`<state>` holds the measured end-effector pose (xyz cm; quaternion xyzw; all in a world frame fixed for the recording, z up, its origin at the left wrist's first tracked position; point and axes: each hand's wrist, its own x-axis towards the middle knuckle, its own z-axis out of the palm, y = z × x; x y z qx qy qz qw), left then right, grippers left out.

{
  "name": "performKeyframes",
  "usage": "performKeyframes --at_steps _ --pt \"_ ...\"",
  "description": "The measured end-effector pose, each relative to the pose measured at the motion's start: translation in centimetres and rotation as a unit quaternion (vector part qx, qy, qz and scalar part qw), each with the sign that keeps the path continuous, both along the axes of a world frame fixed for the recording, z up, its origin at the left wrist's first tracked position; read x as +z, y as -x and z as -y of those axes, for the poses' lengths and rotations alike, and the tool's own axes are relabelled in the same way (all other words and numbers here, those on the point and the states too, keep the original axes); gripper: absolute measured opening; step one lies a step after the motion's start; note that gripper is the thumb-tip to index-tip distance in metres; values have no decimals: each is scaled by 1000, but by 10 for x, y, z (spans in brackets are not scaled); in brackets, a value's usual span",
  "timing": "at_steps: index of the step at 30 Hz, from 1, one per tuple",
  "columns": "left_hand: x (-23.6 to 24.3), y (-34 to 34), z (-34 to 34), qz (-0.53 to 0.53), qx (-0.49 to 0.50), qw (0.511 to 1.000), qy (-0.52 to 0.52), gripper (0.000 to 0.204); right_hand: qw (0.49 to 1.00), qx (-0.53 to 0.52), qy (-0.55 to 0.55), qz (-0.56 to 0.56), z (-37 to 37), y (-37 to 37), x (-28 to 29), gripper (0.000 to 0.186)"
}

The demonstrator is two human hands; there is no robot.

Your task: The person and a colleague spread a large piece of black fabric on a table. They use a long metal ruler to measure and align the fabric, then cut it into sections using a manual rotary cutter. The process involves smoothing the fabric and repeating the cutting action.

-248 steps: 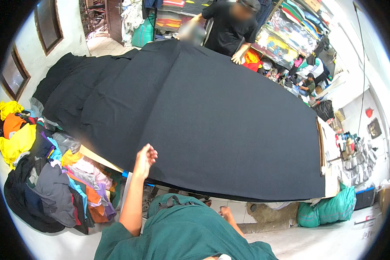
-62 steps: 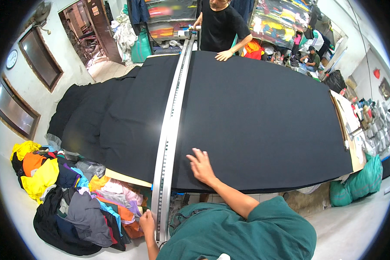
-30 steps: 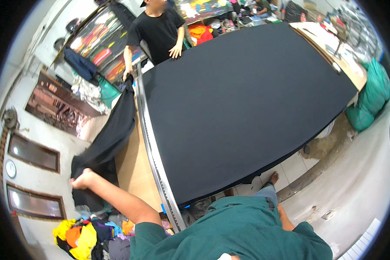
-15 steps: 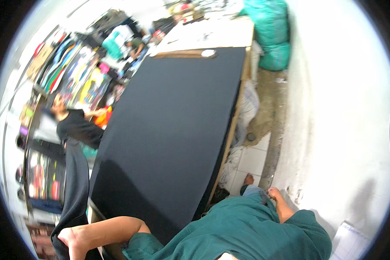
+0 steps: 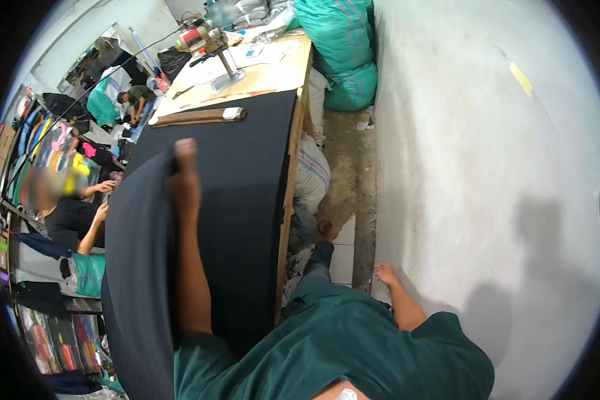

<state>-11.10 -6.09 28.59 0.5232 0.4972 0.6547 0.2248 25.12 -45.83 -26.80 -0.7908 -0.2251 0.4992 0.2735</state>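
Observation:
My left hand (image 5: 185, 181), smeared by motion, is raised over the long table and closed on the edge of a sheet of black fabric (image 5: 137, 253). The held sheet hangs in a curved fold along the table's left side. Under it, more black fabric (image 5: 247, 160) lies flat over the tabletop. My right hand (image 5: 385, 273) hangs low at my right side, next to the wall, fingers loosely curled with nothing visible in them. Across the far end of the flat fabric lies a brown wooden bar (image 5: 197, 117) with a white end.
Beyond the bar stand an upright cutting machine (image 5: 210, 50) and papers (image 5: 263, 53). Green sacks (image 5: 340, 60) are stacked at the far end of the narrow aisle (image 5: 347, 180), beside the wall (image 5: 440, 167). A person in black (image 5: 73, 217) is left of the table; another sits farther back.
My left hand has swung up and forward from the lower left, carrying the fabric edge over the table. I have stepped forward along the aisle. My right hand stays low beside me.

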Motion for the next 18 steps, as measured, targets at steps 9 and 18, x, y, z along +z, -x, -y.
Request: performKeyframes --at_steps 9,18 --pt "-114 -175 -160 -70 -275 942 179 37 952 136 -271 -43 14 -70 -26 26" --pt "-121 -218 -226 -214 -351 900 144 47 987 -77 135 -32 -220 -180 14 30"
